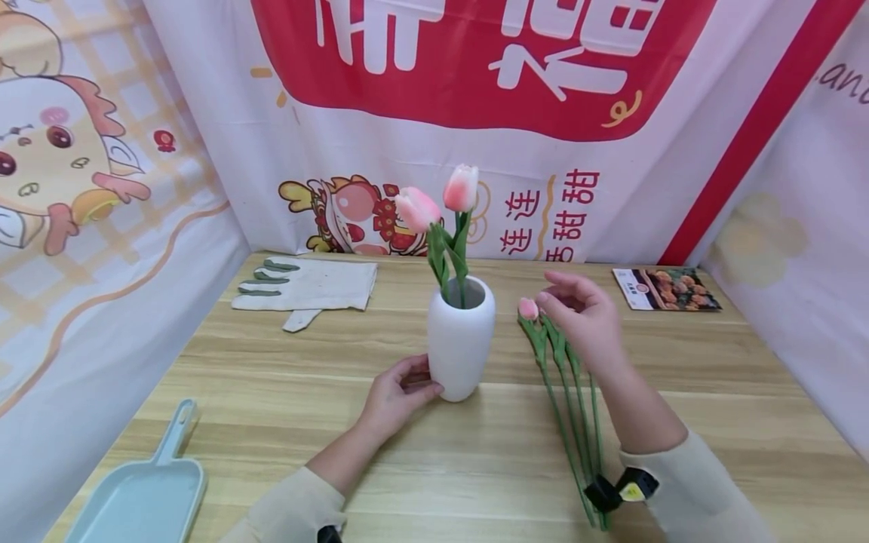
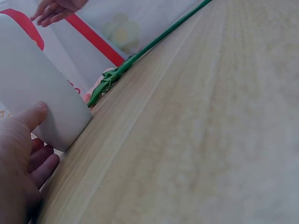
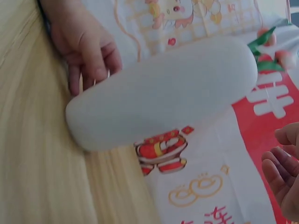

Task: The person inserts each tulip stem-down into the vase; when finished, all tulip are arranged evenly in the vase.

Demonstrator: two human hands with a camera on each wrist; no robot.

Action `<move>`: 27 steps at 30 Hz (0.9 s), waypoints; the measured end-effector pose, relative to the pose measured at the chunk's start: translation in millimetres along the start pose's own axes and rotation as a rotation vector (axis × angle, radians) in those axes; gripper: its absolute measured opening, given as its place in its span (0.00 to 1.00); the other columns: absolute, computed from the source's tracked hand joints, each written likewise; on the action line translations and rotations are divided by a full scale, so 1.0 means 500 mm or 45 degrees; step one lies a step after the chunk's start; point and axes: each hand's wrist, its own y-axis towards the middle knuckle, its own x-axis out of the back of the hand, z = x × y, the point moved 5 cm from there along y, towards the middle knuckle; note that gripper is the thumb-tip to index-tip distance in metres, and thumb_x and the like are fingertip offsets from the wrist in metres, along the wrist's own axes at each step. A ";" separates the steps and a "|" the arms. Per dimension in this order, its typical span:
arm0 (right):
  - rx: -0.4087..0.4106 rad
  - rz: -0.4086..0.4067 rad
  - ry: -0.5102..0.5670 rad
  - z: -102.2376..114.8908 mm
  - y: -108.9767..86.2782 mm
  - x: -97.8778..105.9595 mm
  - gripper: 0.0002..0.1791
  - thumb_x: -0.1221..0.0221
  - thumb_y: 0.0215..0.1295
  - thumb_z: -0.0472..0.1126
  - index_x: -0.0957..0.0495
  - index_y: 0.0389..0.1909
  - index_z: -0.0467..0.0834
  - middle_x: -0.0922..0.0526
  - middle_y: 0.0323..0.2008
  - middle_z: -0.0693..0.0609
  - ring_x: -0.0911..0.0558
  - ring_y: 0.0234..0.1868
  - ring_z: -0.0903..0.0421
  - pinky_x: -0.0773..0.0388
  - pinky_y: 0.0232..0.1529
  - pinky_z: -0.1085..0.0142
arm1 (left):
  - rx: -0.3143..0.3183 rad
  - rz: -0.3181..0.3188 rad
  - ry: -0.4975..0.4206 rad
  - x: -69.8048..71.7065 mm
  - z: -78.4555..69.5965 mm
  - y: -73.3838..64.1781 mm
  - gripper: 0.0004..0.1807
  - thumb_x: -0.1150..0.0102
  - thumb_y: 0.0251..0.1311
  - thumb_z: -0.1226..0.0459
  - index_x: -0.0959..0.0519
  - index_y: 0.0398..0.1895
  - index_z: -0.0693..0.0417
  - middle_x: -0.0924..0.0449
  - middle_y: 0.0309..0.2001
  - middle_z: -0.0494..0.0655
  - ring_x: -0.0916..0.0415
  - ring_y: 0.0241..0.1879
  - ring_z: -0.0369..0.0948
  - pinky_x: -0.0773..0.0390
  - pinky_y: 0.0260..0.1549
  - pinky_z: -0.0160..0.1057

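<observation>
**Left hand (image 1: pixel 399 396) steadies white vase (image 1: pixel 462 347); right hand (image 1: pixel 587 313) hovers**

The wooden tabletop (image 1: pixel 434 471) meets hanging cloth (image 1: pixel 254 166) along its back edge, and bare wood runs from the vase toward the dustpan (image 1: pixel 142 498) at lower left. The vase stands upright at the centre of the frame, two tulips (image 1: pixel 462 190) in its mouth. The left hand, reaching from bottom left, clasps its base between thumb and fingers. Right of centre, the right hand hangs above the heads of the lying tulips (image 1: pixel 558 348), fingers loosely bent, thumb and fingertips apart.
</observation>
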 end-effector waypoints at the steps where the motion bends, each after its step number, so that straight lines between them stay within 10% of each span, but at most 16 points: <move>1: 0.002 -0.012 0.002 -0.011 -0.001 0.007 0.21 0.37 0.65 0.41 0.23 0.58 0.40 0.20 0.34 0.67 0.22 0.39 0.66 0.22 0.37 0.80 | 0.002 0.001 -0.002 0.000 0.000 0.000 0.26 0.31 0.54 0.72 0.24 0.58 0.64 0.18 0.51 0.63 0.18 0.51 0.54 0.15 0.49 0.35; 20: -0.324 -0.040 -0.270 -0.213 -0.051 0.124 0.29 0.39 0.67 0.52 0.29 0.64 0.41 0.24 0.36 0.69 0.26 0.39 0.70 0.22 0.36 0.79 | 0.017 -0.010 0.025 0.000 -0.008 -0.004 0.26 0.30 0.53 0.71 0.24 0.58 0.63 0.18 0.52 0.61 0.19 0.52 0.53 0.16 0.51 0.35; 27: -0.384 0.071 -0.317 -0.268 -0.063 0.135 0.30 0.39 0.68 0.48 0.32 0.67 0.40 0.20 0.49 0.47 0.24 0.39 0.70 0.20 0.39 0.79 | 0.018 -0.009 0.014 -0.001 -0.008 -0.004 0.26 0.30 0.54 0.70 0.24 0.58 0.63 0.18 0.52 0.62 0.19 0.53 0.53 0.16 0.51 0.36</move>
